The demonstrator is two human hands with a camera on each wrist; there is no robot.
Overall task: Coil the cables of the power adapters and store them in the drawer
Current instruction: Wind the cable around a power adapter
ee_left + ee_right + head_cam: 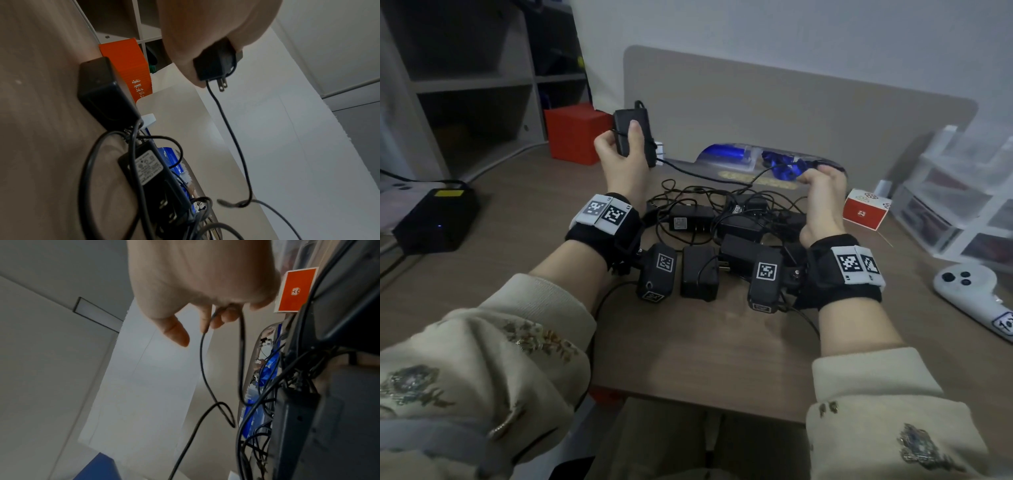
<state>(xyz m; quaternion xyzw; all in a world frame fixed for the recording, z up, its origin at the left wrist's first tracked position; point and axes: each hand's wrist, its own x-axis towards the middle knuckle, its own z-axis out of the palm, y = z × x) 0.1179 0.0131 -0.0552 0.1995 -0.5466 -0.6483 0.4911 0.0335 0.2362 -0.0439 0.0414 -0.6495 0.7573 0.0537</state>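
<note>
Left hand (pixel 624 156) gripping raised adapter (pixel 635 137), right hand (pixel 822 195) pinching its cable (pixel 709 176) taut for coiling, above tangled adapters (pixel 726 222) on tabletop (pixel 524 212).

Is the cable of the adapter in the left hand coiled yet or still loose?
Mostly loose. The left hand grips the adapter; its cable runs slack across to the right hand, which pinches it. One strand crosses the adapter body.

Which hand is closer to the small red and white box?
Right. The right hand is just beside the box, pinching a cable. The left hand is across the desk, gripping an adapter.
</note>
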